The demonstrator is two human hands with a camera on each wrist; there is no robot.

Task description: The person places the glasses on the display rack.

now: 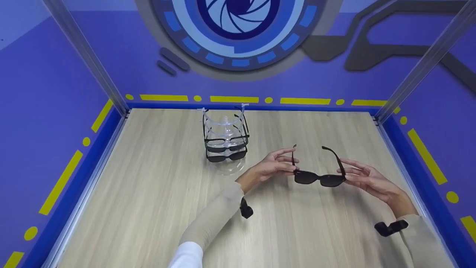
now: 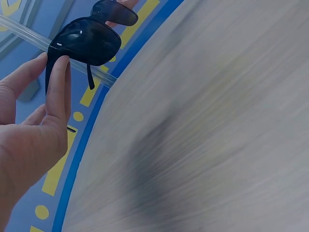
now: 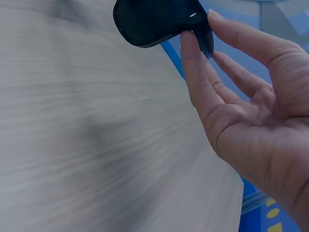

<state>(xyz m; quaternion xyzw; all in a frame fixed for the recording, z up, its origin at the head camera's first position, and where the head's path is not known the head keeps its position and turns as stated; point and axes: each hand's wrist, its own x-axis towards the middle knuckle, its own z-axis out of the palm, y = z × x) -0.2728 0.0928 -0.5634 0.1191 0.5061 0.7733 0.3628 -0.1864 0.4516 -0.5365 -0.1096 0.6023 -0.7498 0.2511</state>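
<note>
Black sunglasses [image 1: 305, 177] with unfolded temples are held above the table between both hands, the lenses toward me. My left hand [image 1: 270, 163] pinches the hinge end on the left; in the left wrist view, thumb and fingers meet at the frame corner beside a dark lens [image 2: 89, 41]. At the other hinge, my right hand [image 1: 372, 180] pinches the frame; the right wrist view shows its fingers [image 3: 198, 82] at the corner of the lens [image 3: 154, 21]. Left of the hands stands a clear display stand [image 1: 226, 130] carrying several glasses [image 1: 227, 155], stacked one above another.
A light wooden table [image 1: 148, 201] lies under everything. Blue panels with yellow marks [image 1: 234, 99] wall it at the back and both sides, with metal posts [image 1: 89, 56] at the corners. Black wrist cameras [image 1: 245, 209] sit on both sleeves.
</note>
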